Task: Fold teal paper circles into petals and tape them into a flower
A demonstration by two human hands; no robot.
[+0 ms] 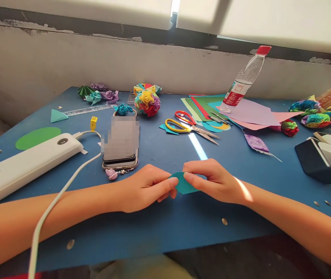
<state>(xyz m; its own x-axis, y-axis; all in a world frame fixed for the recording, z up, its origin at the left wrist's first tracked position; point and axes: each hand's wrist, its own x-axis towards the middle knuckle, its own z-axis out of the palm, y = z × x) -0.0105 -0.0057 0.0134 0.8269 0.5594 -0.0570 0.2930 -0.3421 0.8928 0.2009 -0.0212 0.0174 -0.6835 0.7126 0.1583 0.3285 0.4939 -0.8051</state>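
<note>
A small teal piece of paper is pinched between both my hands, above the front middle of the table. My left hand grips its left edge between thumb and fingers. On the paper's upper right, my right hand holds it with thumb and index finger. Parts of the paper are hidden behind the fingers. Beyond the hands lie scissors with red and yellow handles, their blades slightly apart. A teal scrap sits under the handles. Left of the scissors is a phone with a purple charm.
A white power bank and its cable are at left, the cable crossing my left forearm. Coloured paper sheets, a plastic bottle and paper flower balls stand farther back. A dark box is at right.
</note>
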